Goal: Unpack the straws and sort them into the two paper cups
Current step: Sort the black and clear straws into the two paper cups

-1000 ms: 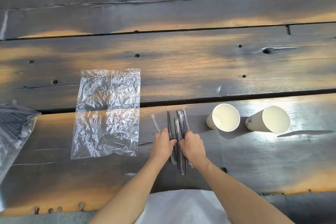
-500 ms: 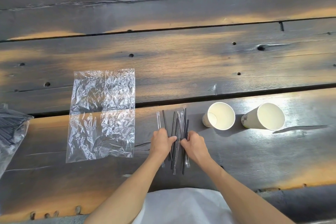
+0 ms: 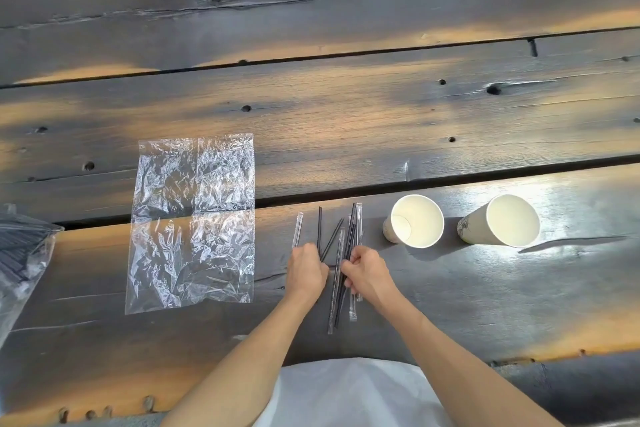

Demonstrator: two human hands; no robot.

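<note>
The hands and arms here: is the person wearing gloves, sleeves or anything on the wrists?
No gloves: the left hand and the right hand are both bare. Both forearms are uncovered as far as the bottom edge of the head view, so no sleeve shows. No watch, ring or bracelet can be seen. The only clothing in view is a plain white garment between the arms.

- To the left of my grip, a flat clear plastic bag (image 3: 192, 224) lies on the dark wooden table (image 3: 346, 121).
- Below my arms, near the table edge, I see a white cloth (image 3: 353, 395).
</note>
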